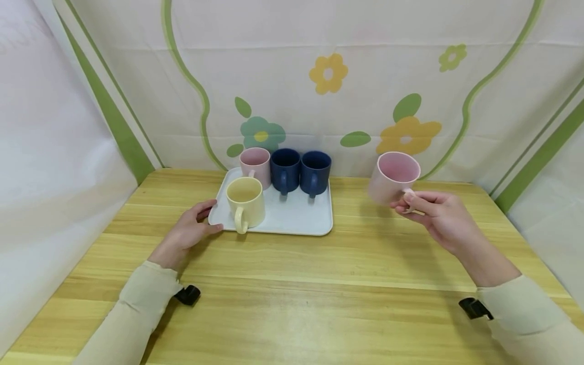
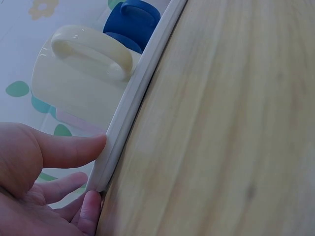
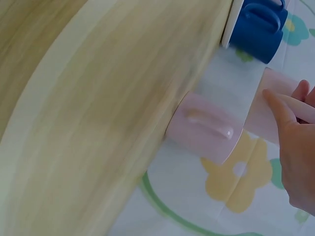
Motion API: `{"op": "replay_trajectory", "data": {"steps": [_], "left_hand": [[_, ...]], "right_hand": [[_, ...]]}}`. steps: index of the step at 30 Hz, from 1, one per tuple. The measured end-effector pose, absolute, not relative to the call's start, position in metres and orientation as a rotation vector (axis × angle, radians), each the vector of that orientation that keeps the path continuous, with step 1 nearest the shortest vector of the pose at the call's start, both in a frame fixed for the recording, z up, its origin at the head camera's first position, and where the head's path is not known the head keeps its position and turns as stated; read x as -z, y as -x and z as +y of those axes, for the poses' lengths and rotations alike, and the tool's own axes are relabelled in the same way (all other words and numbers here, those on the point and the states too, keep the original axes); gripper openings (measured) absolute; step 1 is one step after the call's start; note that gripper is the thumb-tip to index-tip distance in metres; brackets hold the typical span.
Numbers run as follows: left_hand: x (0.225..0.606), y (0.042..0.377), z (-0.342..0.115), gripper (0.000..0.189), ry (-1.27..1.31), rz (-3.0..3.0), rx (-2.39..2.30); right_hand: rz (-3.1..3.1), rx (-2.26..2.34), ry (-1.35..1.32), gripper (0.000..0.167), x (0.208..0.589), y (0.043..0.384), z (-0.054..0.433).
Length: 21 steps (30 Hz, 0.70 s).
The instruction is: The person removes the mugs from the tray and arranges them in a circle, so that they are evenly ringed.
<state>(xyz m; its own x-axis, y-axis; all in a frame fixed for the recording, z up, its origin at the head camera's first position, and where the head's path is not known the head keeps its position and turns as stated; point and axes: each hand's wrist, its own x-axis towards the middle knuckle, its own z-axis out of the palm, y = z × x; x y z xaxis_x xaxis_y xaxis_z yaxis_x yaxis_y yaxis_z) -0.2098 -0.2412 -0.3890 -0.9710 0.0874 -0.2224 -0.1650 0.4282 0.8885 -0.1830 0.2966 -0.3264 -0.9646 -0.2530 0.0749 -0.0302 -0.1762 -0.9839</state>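
Note:
My right hand [image 1: 440, 215] pinches a pink mug [image 1: 385, 185] by its handle, raised at the right of the table. Another pink mug [image 3: 204, 128] stands on the table below it in the right wrist view; from the head view it is hidden behind the held one. My left hand [image 1: 193, 228] holds the front left corner of a white tray [image 1: 296, 218], thumb [image 2: 74, 150] on the front rim, fingers round the side. On the tray stand a yellow mug [image 1: 251, 208] near that hand, with a pink mug [image 1: 257, 170] and two dark blue mugs [image 1: 285, 172] behind.
The wooden table [image 1: 283, 304] meets a flower-printed cloth backdrop [image 1: 365, 66] just behind the tray. White cloth walls [image 1: 55, 177] rise at the left and right sides. All the mug handles on the tray point toward the front.

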Motion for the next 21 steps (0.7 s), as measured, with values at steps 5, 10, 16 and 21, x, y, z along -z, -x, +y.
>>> {"op": "replay_trajectory", "data": {"steps": [5,10,16,21], "left_hand": [[0.388,0.209,-0.240,0.085,0.068,2.455,-1.560],[0.388,0.208,-0.240,0.085,0.065,2.458,-1.556],[0.388,0.207,-0.241,0.085,0.085,2.444,-1.568],[0.387,0.208,-0.240,0.084,0.078,2.435,-1.577]], "right_hand": [[1.943,2.316,0.352,0.023,0.328,0.185,0.311],[1.999,2.356,0.333,0.022,0.328,0.185,0.323],[2.009,2.435,0.313,0.022,0.327,0.186,0.338],[1.981,2.491,0.287,0.023,0.329,0.189,0.354]]}}
